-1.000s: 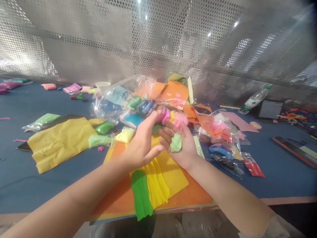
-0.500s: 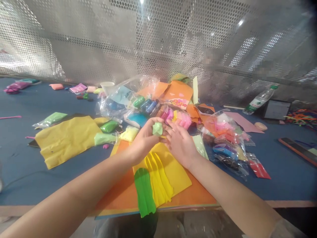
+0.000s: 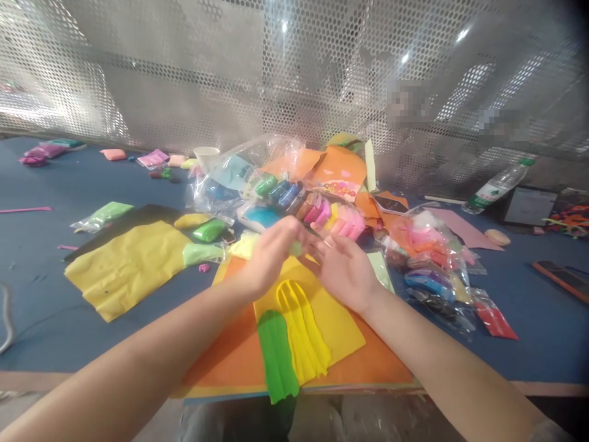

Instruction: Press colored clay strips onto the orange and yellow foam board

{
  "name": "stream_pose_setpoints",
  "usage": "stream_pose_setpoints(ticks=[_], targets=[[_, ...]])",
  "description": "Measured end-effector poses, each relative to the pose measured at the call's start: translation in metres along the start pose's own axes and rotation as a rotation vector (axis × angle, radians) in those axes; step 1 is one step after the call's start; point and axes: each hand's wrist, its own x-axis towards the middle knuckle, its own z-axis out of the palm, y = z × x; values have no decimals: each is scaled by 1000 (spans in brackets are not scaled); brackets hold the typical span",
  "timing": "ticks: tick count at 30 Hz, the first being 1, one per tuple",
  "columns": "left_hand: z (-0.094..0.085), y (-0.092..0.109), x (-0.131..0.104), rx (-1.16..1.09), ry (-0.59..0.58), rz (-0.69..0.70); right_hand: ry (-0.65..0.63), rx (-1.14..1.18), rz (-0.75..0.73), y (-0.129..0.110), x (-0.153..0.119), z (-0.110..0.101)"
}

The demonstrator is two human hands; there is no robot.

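My left hand (image 3: 275, 255) is closed around a small lump of light green modelling clay (image 3: 295, 248), mostly hidden behind its fingers and blurred. My right hand (image 3: 347, 270) is beside it, palm turned up and fingers stretched out toward the left hand; whether they touch the clay I cannot tell. Below the hands, a ridged yellow clay piece (image 3: 307, 334) and a ridged green clay piece (image 3: 277, 356) lie side by side, partly on a yellow sheet (image 3: 343, 319). Under that is a larger orange sheet (image 3: 381, 362).
Clear bags of coloured clay (image 3: 430, 264) lie to the right, with more bagged clay (image 3: 338, 215) behind the hands. A crumpled yellow sheet (image 3: 129, 264) is at left. A plastic bottle (image 3: 497, 187), a phone (image 3: 564, 279) and a paper cup (image 3: 207, 158) stand or lie farther out.
My left hand has turned over the light green clay, so less of it shows, and the right fingers have shifted beside it. The whole view has moved slightly.
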Motion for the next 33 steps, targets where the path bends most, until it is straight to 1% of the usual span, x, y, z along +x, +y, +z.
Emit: stream_pose_setpoints(ticks=[2, 3, 4, 5, 7, 8, 9, 10, 12, 14, 17, 20, 22, 24, 25, 27, 28, 29, 30, 31, 33], targets=[[2, -10, -2, 361, -125, 180, -30, 11, 80, 0, -1, 3], [3, -15, -2, 542, -192, 254, -36, 22, 107, 0, -2, 4], [3, -19, -2, 715, -234, 318, -34, 38, 123, 1, -1, 6], [3, -22, -2, 876, -230, 377, -23, 60, 134, 3, -1, 6], [2, -27, -2, 1140, -111, 461, 21, 112, 153, 6, 1, 7], [1, -27, -1, 1233, -47, 493, 51, 136, 154, 7, 2, 7], [-1, -27, -1, 1298, -17, 516, 80, 157, 144, 8, 3, 6], [-2, -26, -1, 1332, -18, 534, 99, 175, 127, 8, 4, 5], [-5, -24, -2, 1325, -75, 552, 93, 202, 68, 5, 4, 1], [-7, -22, -3, 1286, -131, 538, 51, 211, 12, -1, 3, -3], [-7, -21, -5, 1259, -171, 520, 22, 183, -20, -7, 2, -7], [-6, -20, -6, 1220, -166, 541, 39, 136, -4, -5, 1, -6], [-4, -19, -8, 1115, -149, 598, 52, 111, -11, -2, 0, -2], [-2, -18, -9, 961, -124, 634, 14, 85, -9, 1, -1, 4], [1, -17, -9, 902, -130, 624, -21, 69, 12, 3, -3, 7], [6, -17, -9, 858, -192, 550, -98, 37, 85, 5, -6, 11], [8, -17, -8, 856, -223, 485, -129, 22, 121, 6, -8, 12], [11, -17, -8, 837, -220, 413, -152, 11, 149, 6, -9, 13], [13, -16, -6, 777, -166, 330, -175, 5, 165, 7, -10, 12], [14, -14, -5, 662, -65, 237, -197, 5, 168, 8, -10, 12], [13, -7, -1, 296, 147, 48, -202, 19, 147, 8, -7, 10]])
